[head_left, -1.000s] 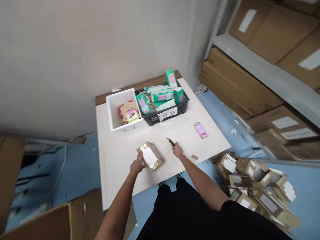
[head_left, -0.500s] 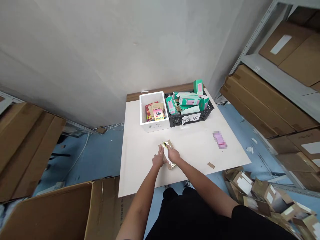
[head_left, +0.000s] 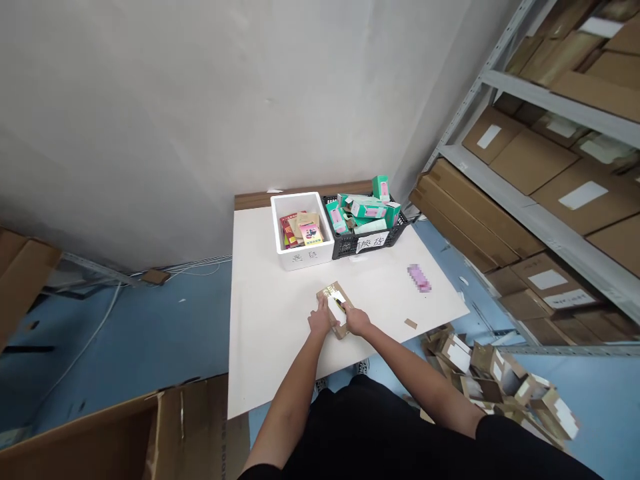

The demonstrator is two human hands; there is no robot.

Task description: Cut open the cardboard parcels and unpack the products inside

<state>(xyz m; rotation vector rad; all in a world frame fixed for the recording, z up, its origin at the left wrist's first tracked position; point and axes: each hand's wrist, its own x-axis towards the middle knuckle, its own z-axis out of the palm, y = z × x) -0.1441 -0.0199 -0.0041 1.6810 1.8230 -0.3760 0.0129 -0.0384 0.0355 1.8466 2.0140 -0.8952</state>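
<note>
A small brown cardboard box (head_left: 325,292) with shiny clear tape and a white label lies aslant on the white table (head_left: 265,333). My left hand (head_left: 320,320) grips its left side, with a finger stretched along the edge and the thumb by the near end. In my right hand (head_left: 356,321), closed over the box's right side, is a yellow and black utility knife (head_left: 341,305). The knife points over the label; whether its blade touches the box I cannot make out.
Behind stand a white foam box (head_left: 307,259) of booklets and a black crate (head_left: 345,248) of green cartons. To the right lie a blurred pink item (head_left: 419,278) and a cardboard scrap (head_left: 411,323). Shelves (head_left: 500,170), opened boxes (head_left: 500,380) and a large carton (head_left: 200,427) flank the table.
The knife in my right hand has moved from the box's far end back towards me and to the right. My left hand stays on the box. The view has turned right.
</note>
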